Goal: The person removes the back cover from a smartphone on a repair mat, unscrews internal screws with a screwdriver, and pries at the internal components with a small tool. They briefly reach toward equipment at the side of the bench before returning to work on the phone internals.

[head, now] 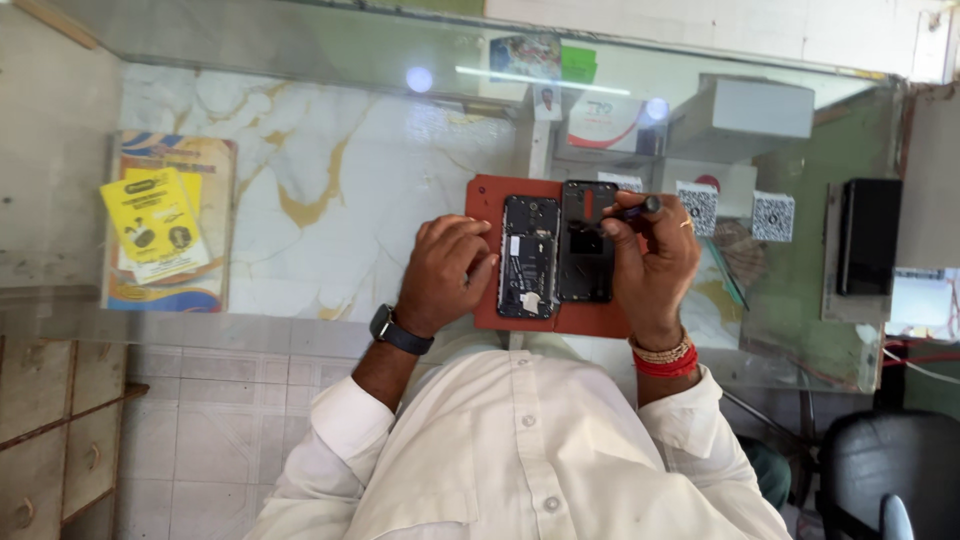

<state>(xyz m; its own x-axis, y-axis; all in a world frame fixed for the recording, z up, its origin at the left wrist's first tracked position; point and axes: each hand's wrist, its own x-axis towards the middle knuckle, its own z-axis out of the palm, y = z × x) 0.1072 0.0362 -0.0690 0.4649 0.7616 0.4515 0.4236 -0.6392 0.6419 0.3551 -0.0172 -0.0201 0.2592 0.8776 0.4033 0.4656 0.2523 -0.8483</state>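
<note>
Your right hand (pixel 655 262) is closed around a dark screwdriver (pixel 628 212), but your fingers hide most of its handle and the tip is too small to make out where it meets the black back cover (pixel 587 258) lying on the red work mat (pixel 590 318). Your left hand (pixel 445 270), curled with fingers bent, rests against the left edge of the opened phone body (pixel 528 258), gripping nothing that you can see. Both phone halves lie side by side on the mat atop the glass counter (pixel 330 180), whose shelf below holds white boxes (pixel 740 108).
</note>
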